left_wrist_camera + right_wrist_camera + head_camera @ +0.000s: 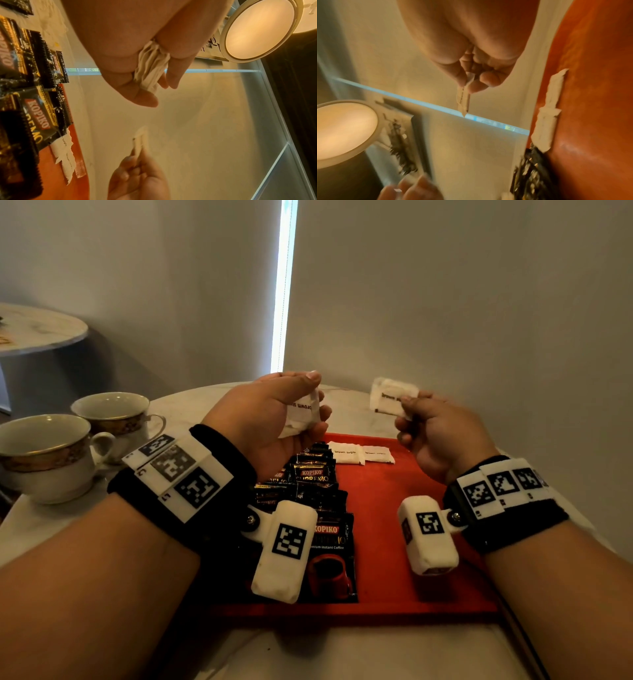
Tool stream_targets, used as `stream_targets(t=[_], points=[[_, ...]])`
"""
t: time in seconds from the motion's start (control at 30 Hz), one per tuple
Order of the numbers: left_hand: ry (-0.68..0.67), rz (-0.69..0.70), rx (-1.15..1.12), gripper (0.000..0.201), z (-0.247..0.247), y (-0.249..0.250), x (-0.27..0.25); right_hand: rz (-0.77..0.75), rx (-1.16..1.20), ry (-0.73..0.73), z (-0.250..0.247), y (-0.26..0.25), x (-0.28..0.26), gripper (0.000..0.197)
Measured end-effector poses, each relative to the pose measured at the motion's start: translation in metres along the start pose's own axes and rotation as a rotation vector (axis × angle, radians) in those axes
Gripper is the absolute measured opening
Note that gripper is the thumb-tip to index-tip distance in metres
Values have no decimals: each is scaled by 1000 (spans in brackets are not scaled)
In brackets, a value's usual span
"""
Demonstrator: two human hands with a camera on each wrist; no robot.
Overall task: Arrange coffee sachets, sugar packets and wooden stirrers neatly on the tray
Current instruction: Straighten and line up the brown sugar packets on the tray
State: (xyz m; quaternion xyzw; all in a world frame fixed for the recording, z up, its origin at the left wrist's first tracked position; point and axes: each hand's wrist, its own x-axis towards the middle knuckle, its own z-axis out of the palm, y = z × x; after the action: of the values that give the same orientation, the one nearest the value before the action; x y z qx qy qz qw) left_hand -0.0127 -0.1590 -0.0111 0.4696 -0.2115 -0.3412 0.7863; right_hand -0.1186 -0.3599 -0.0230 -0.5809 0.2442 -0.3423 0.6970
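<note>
A red tray [383, 542] lies on the round marble table. Down its left side runs an overlapping row of black Kopiko coffee sachets [318, 484]. Two white brown-sugar packets [359, 455] lie side by side at its far edge. My left hand [274, 412] is raised above the tray's far left and grips a bunch of white sugar packets [150, 67] between thumb and fingers. My right hand [431, 426] hovers over the tray's far right and pinches a single sugar packet [392, 397] by its edge. No wooden stirrers are in view.
Two gold-rimmed white cups [48, 453] on saucers stand on the table left of the tray. Another round table [34, 330] is at the far left. A wall corner with a bright window slit [284, 285] rises right behind the table.
</note>
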Motion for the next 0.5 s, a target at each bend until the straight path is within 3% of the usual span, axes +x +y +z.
stream_targets(t=[0.2, 0.3, 0.5], points=[[23, -41, -45, 38, -1, 2, 1, 254, -101, 110, -21, 30, 25, 24], [28, -42, -59, 36, -3, 4, 2, 312, -199, 144, -27, 39, 29, 26], [11, -40, -58, 23, -2, 3, 2, 342, -273, 75, -26, 41, 25, 25]])
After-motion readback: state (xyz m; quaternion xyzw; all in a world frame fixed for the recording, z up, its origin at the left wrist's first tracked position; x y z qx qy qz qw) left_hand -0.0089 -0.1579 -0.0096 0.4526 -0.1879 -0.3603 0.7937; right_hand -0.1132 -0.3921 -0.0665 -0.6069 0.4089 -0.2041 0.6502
